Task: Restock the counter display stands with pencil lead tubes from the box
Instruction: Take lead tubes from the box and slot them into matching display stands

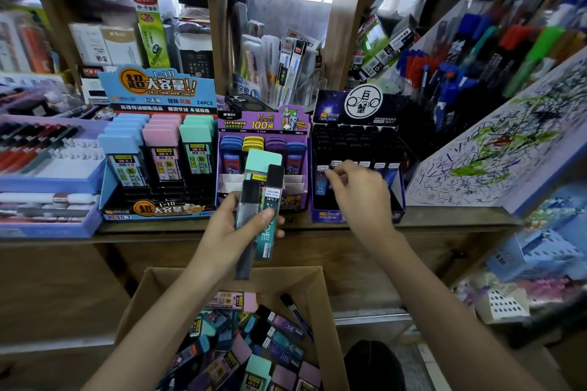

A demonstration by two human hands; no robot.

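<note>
Holding three pencil lead tubes (263, 200) at once, the left hand (235, 232) grips them upright with the thumb pressed across their faces: one wide teal-capped tube behind, two slim black-capped tubes in front. The bundle sits above the open box (152, 282), level with the counter (444, 216) edge and in front of the purple stand (263, 124). The first likely fault is slippage. The tubes are smooth and overlap like a fan, and the lowest one projects well below the palm, so any relaxing of the thumb could let it slide out. A tube falling straight down would land in the box; one tipping outward could miss it. The second fault is mis-sorting, since the bundle mixes types: the teal cap matches the stock in the blue stand (158, 95), while the slim tubes appear to match the dark stand (355, 140). The right hand (359, 190) is at the front row of the dark stand with fingers curled toward the thumb; whether it pinches a tube there cannot be told. The row is tightly packed, so a sideways push from that hand could tilt neighbouring tubes or seat one crooked.
</note>
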